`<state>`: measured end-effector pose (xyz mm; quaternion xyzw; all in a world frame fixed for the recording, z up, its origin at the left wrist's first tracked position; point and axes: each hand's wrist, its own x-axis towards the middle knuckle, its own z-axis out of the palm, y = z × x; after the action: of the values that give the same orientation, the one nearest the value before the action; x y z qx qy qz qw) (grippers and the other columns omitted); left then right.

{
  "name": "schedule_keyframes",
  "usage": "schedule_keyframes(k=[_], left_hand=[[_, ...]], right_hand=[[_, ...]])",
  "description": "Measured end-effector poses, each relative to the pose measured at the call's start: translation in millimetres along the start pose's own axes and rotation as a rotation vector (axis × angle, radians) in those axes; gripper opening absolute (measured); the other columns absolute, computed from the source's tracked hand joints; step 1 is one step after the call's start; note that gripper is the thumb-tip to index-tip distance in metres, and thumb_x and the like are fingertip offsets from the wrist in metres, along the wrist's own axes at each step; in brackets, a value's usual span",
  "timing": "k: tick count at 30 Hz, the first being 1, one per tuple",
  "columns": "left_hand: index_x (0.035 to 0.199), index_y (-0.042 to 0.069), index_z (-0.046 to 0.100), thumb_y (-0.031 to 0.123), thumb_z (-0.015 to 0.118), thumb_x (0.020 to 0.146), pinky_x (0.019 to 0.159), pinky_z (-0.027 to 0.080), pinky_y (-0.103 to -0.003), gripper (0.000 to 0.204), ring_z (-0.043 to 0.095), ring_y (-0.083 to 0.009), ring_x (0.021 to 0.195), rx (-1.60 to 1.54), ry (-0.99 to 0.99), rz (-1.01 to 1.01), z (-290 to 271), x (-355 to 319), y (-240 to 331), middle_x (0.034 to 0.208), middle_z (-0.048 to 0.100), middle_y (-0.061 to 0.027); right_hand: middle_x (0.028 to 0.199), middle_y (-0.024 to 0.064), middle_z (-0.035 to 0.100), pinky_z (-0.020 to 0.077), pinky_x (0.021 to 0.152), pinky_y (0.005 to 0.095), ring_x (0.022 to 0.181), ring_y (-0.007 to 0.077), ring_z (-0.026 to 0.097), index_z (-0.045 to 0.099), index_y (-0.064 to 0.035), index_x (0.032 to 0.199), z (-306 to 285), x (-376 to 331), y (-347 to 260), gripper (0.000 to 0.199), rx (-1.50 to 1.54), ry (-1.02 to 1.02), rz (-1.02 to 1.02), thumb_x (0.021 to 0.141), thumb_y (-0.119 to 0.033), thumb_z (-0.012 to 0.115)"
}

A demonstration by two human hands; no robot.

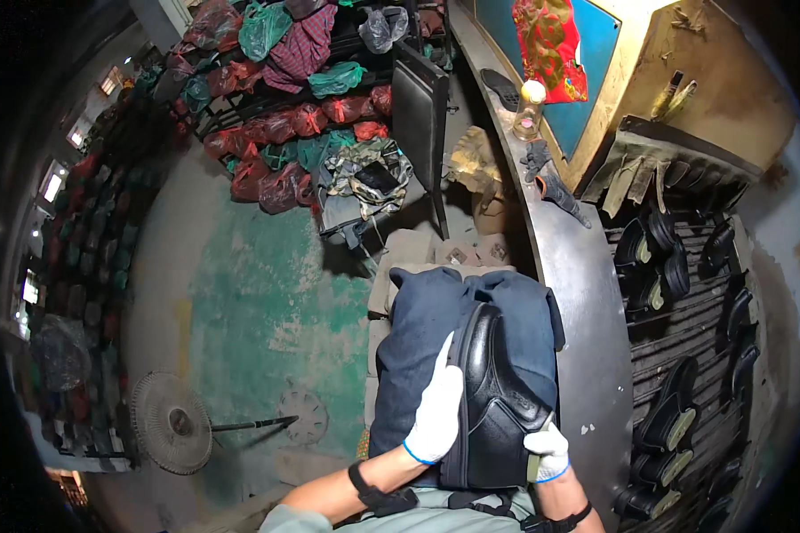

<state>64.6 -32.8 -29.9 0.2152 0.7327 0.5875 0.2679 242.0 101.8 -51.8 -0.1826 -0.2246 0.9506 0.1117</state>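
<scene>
We have a black boot [507, 440] lying on its side across our lap, its toe pointing away from us, its sole to the left and its pale-lined opening to the right. Our left grip [436, 413], in a white glove, rests flat along the sole, fingers straight and close together, not wrapped around it. Our right grip [549, 450], gloved likewise, is closed on the rim of the opening; how far its fingers reach inside we cannot tell. Both gloves end in blue hems, and we wear a black band [382, 496] on the left forearm. Under the boot are our dark blue trousers [422, 333].

Just to our right runs a long metal tabletop [587, 346]. Farther along it we see a dark, crumpled thing like a glove [560, 195], a clear jar [528, 120] and a dark shoe sole [500, 89]. Beyond the tabletop, more black boots [673, 417] sit on a slatted rack [658, 342].

Ahead of us, camouflage cloth [342, 169] lies on a chair [418, 115], near red bags [280, 186]. To our left, a round fan [172, 422] stands on the worn green floor [249, 275].
</scene>
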Motion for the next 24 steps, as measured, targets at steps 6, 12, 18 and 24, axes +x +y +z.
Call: schedule_keyframes(k=[6, 12, 18, 24], left_hand=[[0.161, 0.005, 0.051, 0.050, 0.042, 0.119, 0.128, 0.040, -0.042, 0.063, 0.057, -0.0275, 0.143, -1.244, -0.261, -0.381, 6, 14, -38, 0.158, 0.059, -0.0143], [0.157, 0.006, 0.056, 0.061, 0.045, 0.116, 0.125, 0.045, -0.045, 0.070, 0.062, -0.0291, 0.138, -1.543, -0.467, -0.739, -21, 17, -75, 0.153, 0.064, -0.0161], [0.159, 0.004, 0.054, 0.055, 0.043, 0.119, 0.125, 0.046, -0.040, 0.066, 0.063, -0.0250, 0.135, -1.450, -0.454, -0.587, -28, 16, -97, 0.152, 0.064, -0.0157], [0.153, -0.001, 0.053, 0.017, 0.089, 0.092, 0.119, 0.047, -0.038, 0.072, 0.060, -0.0205, 0.135, -0.430, -0.243, -0.007, -27, 16, 6, 0.144, 0.066, -0.0114]], right_hand=[[0.154, 0.0143, 0.055, 0.0501, 0.112, 0.0383, 0.130, 0.0232, 0.061, 0.018, -0.0014, 0.176, 35, -1, -27, 0.116, -0.632, 0.059, -0.184, 0.091, -0.035, 0.089], [0.120, 0.0234, 0.075, 0.0563, 0.100, 0.0422, 0.112, 0.0332, 0.072, 0.058, 0.0058, 0.152, 13, 60, 25, 0.045, -1.245, 0.222, -0.478, 0.115, -0.018, 0.052], [0.152, 0.0294, 0.058, 0.0488, 0.116, 0.0415, 0.138, 0.0386, 0.062, 0.042, 0.0034, 0.166, 42, 68, 8, 0.058, -1.250, 0.230, -0.402, 0.111, -0.013, 0.052], [0.179, 0.0266, 0.031, 0.0288, 0.133, 0.0475, 0.165, 0.0407, 0.033, 0.026, 0.0022, 0.174, 69, 80, -52, 0.106, -1.212, -0.272, -0.421, 0.101, -0.058, 0.073]])
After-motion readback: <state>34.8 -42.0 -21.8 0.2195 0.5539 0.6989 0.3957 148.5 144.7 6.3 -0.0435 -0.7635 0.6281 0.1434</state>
